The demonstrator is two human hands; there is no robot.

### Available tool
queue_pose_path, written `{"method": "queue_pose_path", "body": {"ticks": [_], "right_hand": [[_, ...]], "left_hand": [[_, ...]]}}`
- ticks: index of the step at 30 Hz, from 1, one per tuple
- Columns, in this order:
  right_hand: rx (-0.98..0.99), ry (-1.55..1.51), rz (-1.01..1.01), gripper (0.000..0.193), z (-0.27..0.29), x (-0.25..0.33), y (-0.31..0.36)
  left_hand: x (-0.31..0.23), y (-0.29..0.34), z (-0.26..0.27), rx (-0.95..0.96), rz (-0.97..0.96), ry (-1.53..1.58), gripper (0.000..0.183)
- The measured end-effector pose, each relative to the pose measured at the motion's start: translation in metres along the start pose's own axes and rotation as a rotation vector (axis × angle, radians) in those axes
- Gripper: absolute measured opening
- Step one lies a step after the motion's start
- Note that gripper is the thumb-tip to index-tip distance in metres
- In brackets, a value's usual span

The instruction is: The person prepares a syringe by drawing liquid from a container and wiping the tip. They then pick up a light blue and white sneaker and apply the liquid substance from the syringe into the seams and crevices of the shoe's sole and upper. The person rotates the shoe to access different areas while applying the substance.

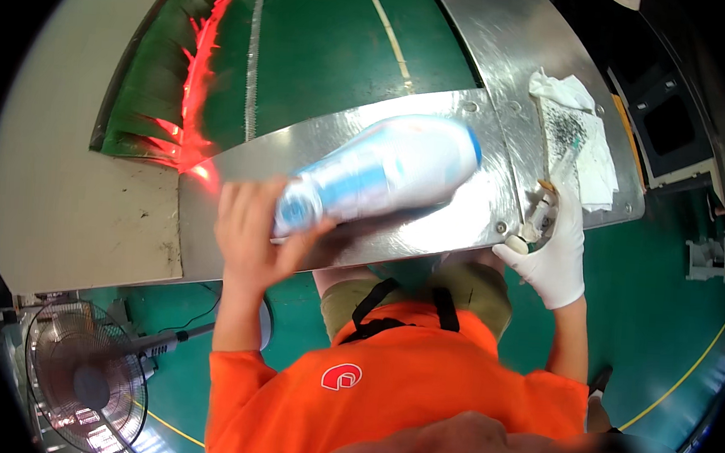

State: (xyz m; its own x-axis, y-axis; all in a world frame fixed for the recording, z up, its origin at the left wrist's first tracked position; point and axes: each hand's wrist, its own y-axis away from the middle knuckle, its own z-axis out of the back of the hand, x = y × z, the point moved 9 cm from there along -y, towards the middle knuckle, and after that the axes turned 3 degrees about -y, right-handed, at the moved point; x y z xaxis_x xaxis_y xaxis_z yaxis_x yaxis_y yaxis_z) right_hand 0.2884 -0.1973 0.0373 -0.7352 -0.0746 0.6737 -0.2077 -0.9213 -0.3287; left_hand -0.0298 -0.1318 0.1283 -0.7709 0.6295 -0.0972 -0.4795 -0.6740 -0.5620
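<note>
My bare left hand (250,228) is closed round the narrow end of a white-and-blue bottle-shaped package (391,170). Motion blurs both the hand and the package. The package lies slantwise over the metal plate (275,155), its wide, blue-edged end pointing right and away from me. I cannot tell whether it touches the plate. At the plate's right front edge, my right hand (556,251) in a white glove curls round a small whitish object (537,216), whose kind is unclear. Just beyond that hand lies a white cloth (595,158) with dark specks.
A green conveyor belt (323,50) runs away behind the metal plate, with red light along its left side. A beige panel (82,193) flanks it. A standing fan (88,376) is at the lower left, and dark equipment (668,121) at the far right.
</note>
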Motion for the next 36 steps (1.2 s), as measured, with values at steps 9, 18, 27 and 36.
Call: {"method": "queue_pose_path", "body": {"ticks": [9, 18, 27, 36], "right_hand": [[-0.080, -0.008, 0.025, 0.095, -0.006, 0.005, 0.006], [-0.050, -0.053, -0.084, 0.091, -0.006, -0.007, 0.008], [-0.080, -0.154, -0.122, 0.096, -0.004, -0.014, 0.010], [-0.045, -0.291, -0.225, 0.097, 0.002, -0.032, 0.019]], "left_hand": [[0.096, -0.046, -0.044, 0.381, 0.593, 0.239, 0.061], [0.103, 0.007, -0.070, 0.326, 0.902, 0.669, 0.054], [0.046, 0.026, -0.087, 0.557, 1.041, 1.071, 0.057], [0.009, -0.011, -0.071, 0.370, 0.778, 0.842, 0.059]]}}
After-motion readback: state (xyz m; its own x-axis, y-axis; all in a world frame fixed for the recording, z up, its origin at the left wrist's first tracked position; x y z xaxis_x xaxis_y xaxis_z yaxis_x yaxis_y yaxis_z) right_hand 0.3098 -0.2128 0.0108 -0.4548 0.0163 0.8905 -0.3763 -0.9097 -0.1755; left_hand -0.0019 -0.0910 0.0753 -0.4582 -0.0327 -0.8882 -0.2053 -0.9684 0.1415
